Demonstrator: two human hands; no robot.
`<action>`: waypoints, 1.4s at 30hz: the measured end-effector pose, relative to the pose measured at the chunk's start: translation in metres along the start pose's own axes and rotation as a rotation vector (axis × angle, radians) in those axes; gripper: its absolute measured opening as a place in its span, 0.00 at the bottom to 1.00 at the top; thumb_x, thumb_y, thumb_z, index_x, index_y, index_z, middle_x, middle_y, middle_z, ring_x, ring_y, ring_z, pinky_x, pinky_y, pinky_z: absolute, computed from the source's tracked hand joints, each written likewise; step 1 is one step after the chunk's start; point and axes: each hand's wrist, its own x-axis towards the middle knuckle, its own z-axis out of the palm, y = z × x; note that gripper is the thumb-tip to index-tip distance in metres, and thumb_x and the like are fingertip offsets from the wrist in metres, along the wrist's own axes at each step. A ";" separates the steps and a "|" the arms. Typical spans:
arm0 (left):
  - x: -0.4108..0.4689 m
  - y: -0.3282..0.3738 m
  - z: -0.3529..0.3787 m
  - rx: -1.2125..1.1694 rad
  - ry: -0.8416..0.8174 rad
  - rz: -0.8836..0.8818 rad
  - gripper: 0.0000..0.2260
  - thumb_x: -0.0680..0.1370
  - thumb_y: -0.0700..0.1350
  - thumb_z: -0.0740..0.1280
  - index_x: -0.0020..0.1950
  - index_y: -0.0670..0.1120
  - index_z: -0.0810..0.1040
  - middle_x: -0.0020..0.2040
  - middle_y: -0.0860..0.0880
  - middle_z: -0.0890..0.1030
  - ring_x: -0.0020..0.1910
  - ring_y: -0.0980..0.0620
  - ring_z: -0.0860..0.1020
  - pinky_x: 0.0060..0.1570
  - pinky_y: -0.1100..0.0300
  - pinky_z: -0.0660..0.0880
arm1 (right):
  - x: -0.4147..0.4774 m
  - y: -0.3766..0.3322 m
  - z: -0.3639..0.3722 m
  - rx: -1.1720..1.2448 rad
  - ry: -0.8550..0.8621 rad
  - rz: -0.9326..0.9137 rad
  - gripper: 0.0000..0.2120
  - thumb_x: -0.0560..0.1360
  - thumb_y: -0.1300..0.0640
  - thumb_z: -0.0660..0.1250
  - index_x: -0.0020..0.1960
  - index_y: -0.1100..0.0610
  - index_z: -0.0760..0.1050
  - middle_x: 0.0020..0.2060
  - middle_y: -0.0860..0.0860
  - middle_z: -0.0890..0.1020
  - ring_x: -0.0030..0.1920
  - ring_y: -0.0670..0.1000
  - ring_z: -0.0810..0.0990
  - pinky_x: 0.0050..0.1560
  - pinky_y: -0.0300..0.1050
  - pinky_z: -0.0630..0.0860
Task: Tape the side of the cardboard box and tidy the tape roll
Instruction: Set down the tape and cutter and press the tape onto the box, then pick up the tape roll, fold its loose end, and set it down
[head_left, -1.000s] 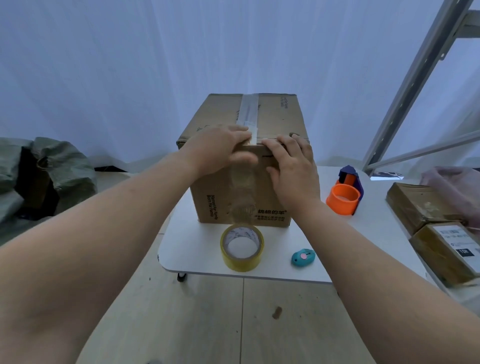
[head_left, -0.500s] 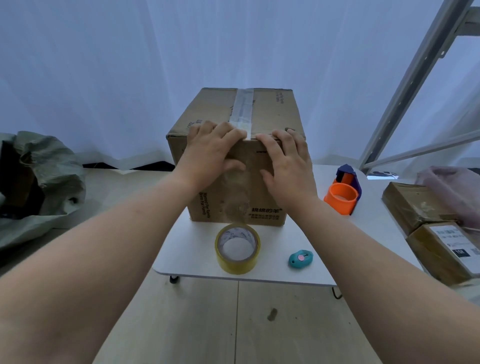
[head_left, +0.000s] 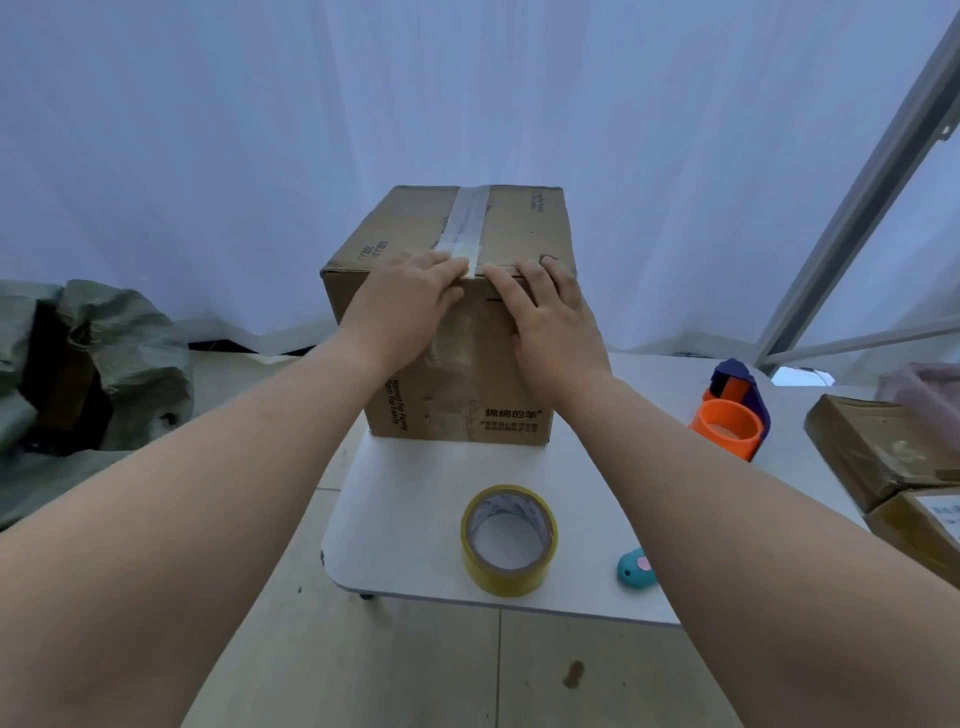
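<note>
A brown cardboard box (head_left: 514, 228) stands on a small white table (head_left: 400, 525). A clear tape strip (head_left: 467, 223) runs along its top seam and folds down the near side. My left hand (head_left: 405, 306) lies flat over the near top edge, fingers spread on the tape end. My right hand (head_left: 550, 322) presses flat on the near face just right of the strip. Neither hand holds anything. A yellow tape roll (head_left: 509, 540) stands on the table in front of the box, between my arms.
An orange and blue tape dispenser (head_left: 732, 415) sits to the right of the box. A small teal cutter (head_left: 636, 569) lies near the table's front edge. Brown parcels (head_left: 883, 452) are stacked at far right. A green sack (head_left: 104, 353) lies on the floor at left.
Both hands stay pressed on the box's near top edge; the left hand has flattened against the tape. The view has shifted a little.
</note>
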 end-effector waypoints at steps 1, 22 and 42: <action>-0.001 0.002 0.001 0.051 -0.021 -0.009 0.21 0.82 0.50 0.57 0.74 0.47 0.65 0.73 0.44 0.68 0.72 0.44 0.66 0.71 0.49 0.59 | 0.000 0.002 -0.001 -0.023 -0.022 -0.007 0.32 0.77 0.61 0.57 0.76 0.46 0.49 0.74 0.52 0.56 0.75 0.58 0.49 0.75 0.56 0.51; -0.117 0.109 0.014 0.012 -0.507 -0.014 0.25 0.80 0.54 0.60 0.75 0.48 0.61 0.77 0.44 0.57 0.73 0.41 0.61 0.68 0.44 0.64 | -0.168 0.061 -0.048 -0.018 -0.687 0.153 0.19 0.77 0.53 0.62 0.67 0.52 0.68 0.67 0.54 0.72 0.65 0.55 0.71 0.64 0.51 0.69; -0.105 0.142 0.095 -0.389 -0.692 -0.109 0.26 0.78 0.42 0.62 0.75 0.50 0.58 0.41 0.48 0.73 0.39 0.49 0.72 0.39 0.57 0.69 | -0.202 0.090 0.021 -0.105 -0.757 0.110 0.18 0.75 0.64 0.61 0.64 0.52 0.70 0.58 0.54 0.73 0.59 0.56 0.70 0.56 0.53 0.74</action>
